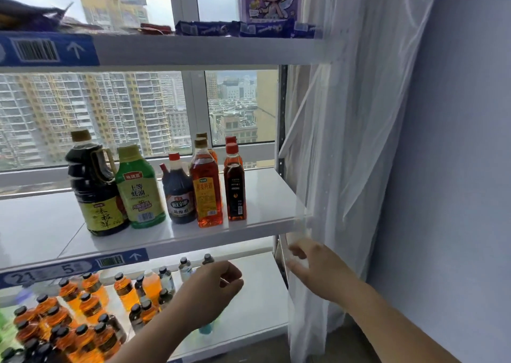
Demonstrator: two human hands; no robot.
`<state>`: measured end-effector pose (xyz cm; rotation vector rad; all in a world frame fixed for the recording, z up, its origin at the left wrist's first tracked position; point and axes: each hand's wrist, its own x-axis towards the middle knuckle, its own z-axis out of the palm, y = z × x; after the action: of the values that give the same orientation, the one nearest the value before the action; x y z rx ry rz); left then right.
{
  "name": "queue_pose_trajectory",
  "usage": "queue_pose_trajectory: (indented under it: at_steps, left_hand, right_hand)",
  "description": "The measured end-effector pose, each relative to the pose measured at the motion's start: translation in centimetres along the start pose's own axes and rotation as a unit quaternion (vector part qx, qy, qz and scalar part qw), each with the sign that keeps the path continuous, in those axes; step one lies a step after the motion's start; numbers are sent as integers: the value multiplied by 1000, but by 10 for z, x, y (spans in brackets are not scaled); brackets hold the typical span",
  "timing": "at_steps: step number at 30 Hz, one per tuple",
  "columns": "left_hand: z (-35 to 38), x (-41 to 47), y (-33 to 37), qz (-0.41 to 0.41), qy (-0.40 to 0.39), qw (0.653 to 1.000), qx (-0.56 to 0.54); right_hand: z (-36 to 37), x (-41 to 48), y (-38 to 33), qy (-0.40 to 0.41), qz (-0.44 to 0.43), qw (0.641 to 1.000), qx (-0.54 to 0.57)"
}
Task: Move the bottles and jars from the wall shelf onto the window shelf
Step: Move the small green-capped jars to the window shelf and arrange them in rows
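We see our left hand (218,282) and right hand (318,266) bare, with slim fingers. The left forearm (166,326) and right forearm (387,315) are uncovered all the way to the lower edge. Blur softens the fingertips, so we cannot make out the nails.

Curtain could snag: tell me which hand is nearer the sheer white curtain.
Right. The right hand is at the sheer white curtain's edge; the left hand hovers leftward over the lower white shelf.
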<state>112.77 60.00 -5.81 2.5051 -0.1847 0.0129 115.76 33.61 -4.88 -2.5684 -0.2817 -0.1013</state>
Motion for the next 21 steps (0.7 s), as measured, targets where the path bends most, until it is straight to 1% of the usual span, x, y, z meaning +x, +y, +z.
queue_pose_trajectory:
  at_steps: [5,10,16,21]
  left_hand:
    - [-10,-33,2,52,-31,998,2]
    - [-25,-76,-1,105,-91,990,13]
    - [-22,-131,1,152,-138,979,19]
    - [-7,-172,23,195,-184,963,27]
  right_hand:
    - [-6,-61,-27,14,31,999,-16]
    - [-7,-124,-65,28,65,996,-60]
    - [-7,-216,-87,46,134,985,-96]
    - [-11,-302,-98,65,195,973,-103]
